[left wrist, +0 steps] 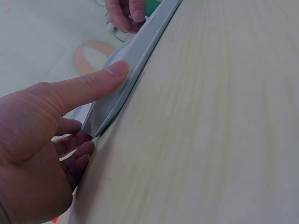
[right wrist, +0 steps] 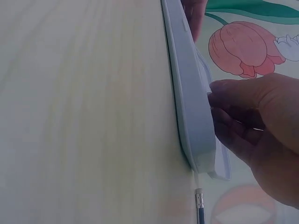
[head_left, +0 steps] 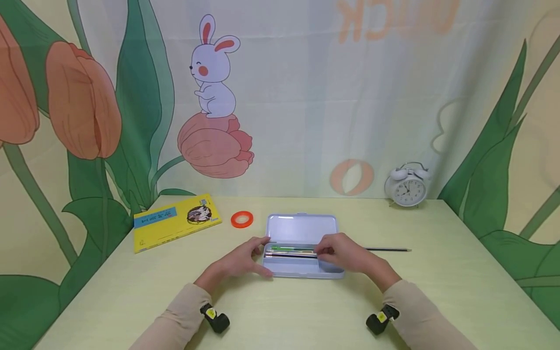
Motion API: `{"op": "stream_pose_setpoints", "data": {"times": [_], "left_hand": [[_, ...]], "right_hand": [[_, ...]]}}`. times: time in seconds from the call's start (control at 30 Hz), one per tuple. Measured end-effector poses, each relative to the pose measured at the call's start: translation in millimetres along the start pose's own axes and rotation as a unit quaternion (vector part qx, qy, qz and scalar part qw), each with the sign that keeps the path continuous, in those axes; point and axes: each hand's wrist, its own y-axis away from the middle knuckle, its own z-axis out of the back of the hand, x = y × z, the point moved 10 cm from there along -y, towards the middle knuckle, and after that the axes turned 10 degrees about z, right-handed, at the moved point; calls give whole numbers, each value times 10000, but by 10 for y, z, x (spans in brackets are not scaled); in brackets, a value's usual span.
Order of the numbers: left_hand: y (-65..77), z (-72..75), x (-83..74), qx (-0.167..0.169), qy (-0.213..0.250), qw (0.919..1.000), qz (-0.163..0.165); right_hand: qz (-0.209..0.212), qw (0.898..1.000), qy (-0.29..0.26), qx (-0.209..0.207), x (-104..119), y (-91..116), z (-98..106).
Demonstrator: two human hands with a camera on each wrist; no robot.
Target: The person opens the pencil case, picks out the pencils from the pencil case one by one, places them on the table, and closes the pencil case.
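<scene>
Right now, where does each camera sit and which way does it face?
Head: on the person's head, facing forward and down at the open pencil case; the left hand, right hand and sleeves show.
Left wrist: on that wrist, facing the case's left end; the left hand shows big, right fingers at the top.
Right wrist: on that wrist, facing the case's right end; the right hand shows big, left fingers at the top.
Head and right wrist share the pencil beside the case.

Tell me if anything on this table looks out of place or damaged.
One pencil lies loose on the table, right of the open pencil case, while other pencils lie inside it, so it looks slightly out of place. No damage is visible.
</scene>
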Motion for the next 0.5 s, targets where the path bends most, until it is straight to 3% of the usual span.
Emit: {"op": "stream_pose_setpoints", "data": {"times": [0.5], "left_hand": [[21, 21, 17, 22, 141, 9999, 17]], "right_hand": [[-116, 9989, 292, 346, 10, -113, -109]]}}
